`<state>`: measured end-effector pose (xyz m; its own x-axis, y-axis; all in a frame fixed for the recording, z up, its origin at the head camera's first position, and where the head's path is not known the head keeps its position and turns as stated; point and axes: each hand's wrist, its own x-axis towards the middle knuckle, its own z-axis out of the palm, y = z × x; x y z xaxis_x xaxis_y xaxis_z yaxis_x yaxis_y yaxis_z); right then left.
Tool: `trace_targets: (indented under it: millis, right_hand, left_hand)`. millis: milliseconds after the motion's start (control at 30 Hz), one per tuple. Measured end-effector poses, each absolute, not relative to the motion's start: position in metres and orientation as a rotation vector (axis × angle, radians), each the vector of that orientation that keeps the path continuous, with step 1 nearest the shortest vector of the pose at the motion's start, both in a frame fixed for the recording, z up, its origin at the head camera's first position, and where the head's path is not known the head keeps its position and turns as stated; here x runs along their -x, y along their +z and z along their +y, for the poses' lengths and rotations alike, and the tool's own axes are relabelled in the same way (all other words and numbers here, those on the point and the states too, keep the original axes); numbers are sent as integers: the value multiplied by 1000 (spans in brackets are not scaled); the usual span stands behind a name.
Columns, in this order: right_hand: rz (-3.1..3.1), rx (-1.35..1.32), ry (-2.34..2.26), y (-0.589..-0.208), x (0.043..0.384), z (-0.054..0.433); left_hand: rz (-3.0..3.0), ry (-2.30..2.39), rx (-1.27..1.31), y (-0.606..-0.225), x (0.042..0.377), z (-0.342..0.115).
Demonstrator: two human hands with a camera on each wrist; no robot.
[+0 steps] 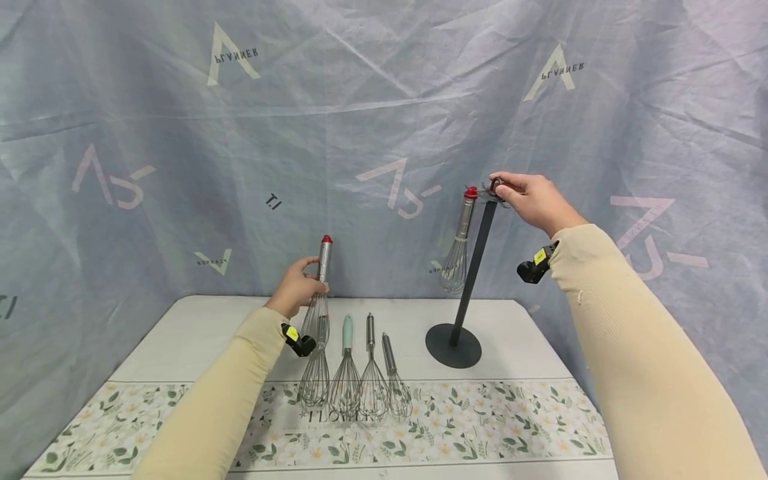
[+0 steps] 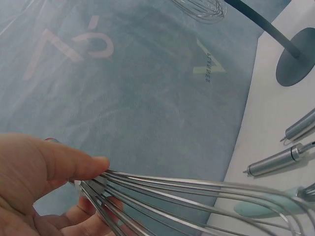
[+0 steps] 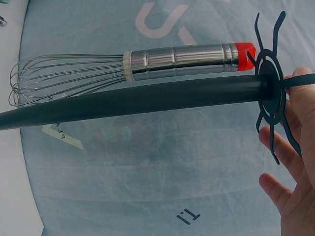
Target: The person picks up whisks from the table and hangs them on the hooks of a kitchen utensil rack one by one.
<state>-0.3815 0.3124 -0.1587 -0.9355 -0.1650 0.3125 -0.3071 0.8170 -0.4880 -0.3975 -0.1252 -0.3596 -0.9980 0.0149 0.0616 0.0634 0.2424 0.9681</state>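
My left hand (image 1: pixel 298 287) grips a metal whisk (image 1: pixel 325 257) with a red end cap, held upright above the table. In the left wrist view, thumb and fingers close on it where the wires (image 2: pixel 197 183) meet the handle. My right hand (image 1: pixel 537 199) is at the top of a dark stand (image 1: pixel 476 263), thumb and finger pinching the piece above its hook ring. The right wrist view shows the ring's curved hooks (image 3: pixel 278 34). From one hook hangs another red-capped whisk (image 3: pixel 182 60), beside the pole.
Several whisks lie in a row on the table, among them a mint-handled whisk (image 1: pixel 347 333) and a small steel-handled whisk (image 1: pixel 390 357). The stand's round base (image 1: pixel 444 350) is on the white tabletop (image 1: pixel 516 333), behind a floral strip (image 1: pixel 498 417). A grey-blue curtain (image 1: pixel 336 153) hangs behind.
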Motion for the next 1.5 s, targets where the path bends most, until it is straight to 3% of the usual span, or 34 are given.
trace_targets:
  millis: [1500]
  right_hand:
    - [-2712,-346,769,-159,379,310]
  left_hand:
    - [-2375,-1744,308,-295,391,-44]
